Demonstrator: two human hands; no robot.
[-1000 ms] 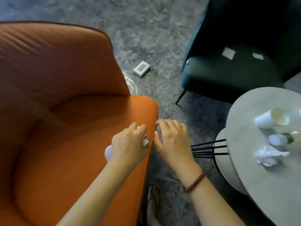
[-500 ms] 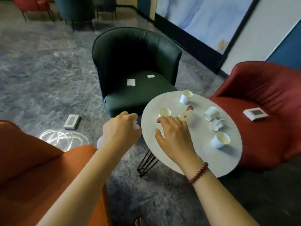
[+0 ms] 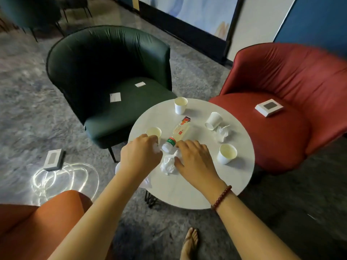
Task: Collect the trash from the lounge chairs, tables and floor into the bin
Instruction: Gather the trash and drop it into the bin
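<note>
**A:** What sits nearest?

**B:** A bare foot [image 3: 190,244] below the right forearm, its heel cut off by the frame edge. An orange chair [image 3: 37,222] lies under the left forearm, only a corner showing. A bead bracelet [image 3: 221,197] rings the right wrist.

**A:** And the hands?

**B:** The left hand [image 3: 140,156] is curled around a white wad [image 3: 155,148]. Bits poke out at the fingertips and under the wrist, but the hand hides most of it, so I cannot name the material. The right hand [image 3: 195,160] lies on the round table [image 3: 234,184], fingers bent, thumb against a crumpled tissue [image 3: 167,166] between the two hands. Whether it actually pinches the tissue I cannot tell.

**A:** Past the fingers?

**B:** A plastic bottle [image 3: 180,130] lies on its side, cap just beyond the right fingertips. A half-hidden cup [image 3: 154,131] stands behind the left knuckles. A right-side cup [image 3: 227,153] stands just right of the right hand. Farther off, a tipped cup [image 3: 214,121] touches a paper ball [image 3: 222,133], and a far cup [image 3: 180,105] stands near the opposite rim.

**A:** The chairs?

**B:** Beyond the left hand is a green chair [image 3: 105,53] with two white slips [image 3: 115,97] on its seat. Beyond the right hand is a red chair [image 3: 281,72] holding a flat box [image 3: 268,107], its back blurred. Left of the left hand, a small box [image 3: 53,159] lies on the floor.
</note>
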